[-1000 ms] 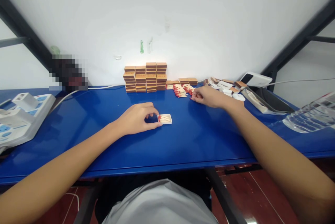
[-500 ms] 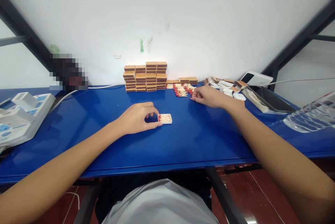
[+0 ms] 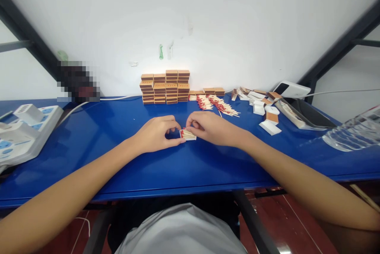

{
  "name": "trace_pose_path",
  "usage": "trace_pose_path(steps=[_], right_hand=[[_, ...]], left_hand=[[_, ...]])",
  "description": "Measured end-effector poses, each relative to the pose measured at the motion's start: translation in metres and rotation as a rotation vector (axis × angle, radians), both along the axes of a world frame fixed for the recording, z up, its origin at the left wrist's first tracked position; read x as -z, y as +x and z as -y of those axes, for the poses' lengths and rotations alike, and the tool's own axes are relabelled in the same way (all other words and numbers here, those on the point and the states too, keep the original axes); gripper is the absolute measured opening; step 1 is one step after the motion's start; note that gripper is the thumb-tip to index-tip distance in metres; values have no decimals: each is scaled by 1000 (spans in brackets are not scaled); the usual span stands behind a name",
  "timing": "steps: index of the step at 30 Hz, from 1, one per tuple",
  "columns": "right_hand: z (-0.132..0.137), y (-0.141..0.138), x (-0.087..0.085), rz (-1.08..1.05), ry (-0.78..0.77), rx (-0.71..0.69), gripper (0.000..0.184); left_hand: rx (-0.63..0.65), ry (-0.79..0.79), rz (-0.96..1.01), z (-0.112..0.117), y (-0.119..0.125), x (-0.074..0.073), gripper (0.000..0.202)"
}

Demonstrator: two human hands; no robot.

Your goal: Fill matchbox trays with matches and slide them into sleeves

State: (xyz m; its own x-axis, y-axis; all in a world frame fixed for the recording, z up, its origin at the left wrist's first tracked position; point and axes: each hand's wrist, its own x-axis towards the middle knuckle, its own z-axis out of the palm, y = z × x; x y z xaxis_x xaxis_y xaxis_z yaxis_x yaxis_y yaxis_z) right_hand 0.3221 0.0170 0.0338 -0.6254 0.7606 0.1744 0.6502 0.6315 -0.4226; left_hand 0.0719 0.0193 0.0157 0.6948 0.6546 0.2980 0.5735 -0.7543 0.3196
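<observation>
A small white matchbox tray (image 3: 192,138) lies on the blue table with red-tipped matches (image 3: 186,133) in it. My left hand (image 3: 158,133) grips the tray's left end between thumb and fingers. Over the tray's right part is my right hand (image 3: 206,127), its thumb and fingers pinched on matches at the tray; how many cannot be made out. Behind my right hand, loose matches (image 3: 204,102) lie in heaps, red heads mostly to the left. Stacked matchboxes (image 3: 165,87) stand against the wall, left of the heaps.
White trays and brown sleeves (image 3: 258,105) lie scattered at the right, beside a white device (image 3: 292,88) and a dark open case (image 3: 308,113). A clear plastic bottle (image 3: 353,133) is at the far right. A white power strip (image 3: 44,135) sits on the left.
My right hand has moved left and nearer from the match heap to the tray, bringing matches. My left hand stays on the tray's left end.
</observation>
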Motion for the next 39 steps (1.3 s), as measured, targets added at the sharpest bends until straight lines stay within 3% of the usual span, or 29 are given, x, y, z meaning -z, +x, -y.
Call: trace_pose_path(steps=[4,8,11,13,17,22,31,39], right_hand=[[3,-9,7,80,-2,-17,17],[-8,3,5,58,26,23,23],[-25,31,0,157,132,193,28],[-40,54,-2,285,180,386,28],[-61,88,0,423,51,613,30],[-66,88,9,411,-43,512,37],[-72,78,24,275,76,266,17],[-85,80,32,239,196,265,14]], left_hand=[[4,-13,-4,1,0,-1,31],[-5,-18,2,0,-1,-1,30],[-8,-21,7,0,-3,0,32],[-5,-23,5,0,-4,0,33],[2,-20,-4,-1,-4,-1,35],[6,-23,-4,-1,-4,-1,35],[0,-37,-12,-1,-3,-1,33],[3,-20,-7,-1,-3,-1,36]])
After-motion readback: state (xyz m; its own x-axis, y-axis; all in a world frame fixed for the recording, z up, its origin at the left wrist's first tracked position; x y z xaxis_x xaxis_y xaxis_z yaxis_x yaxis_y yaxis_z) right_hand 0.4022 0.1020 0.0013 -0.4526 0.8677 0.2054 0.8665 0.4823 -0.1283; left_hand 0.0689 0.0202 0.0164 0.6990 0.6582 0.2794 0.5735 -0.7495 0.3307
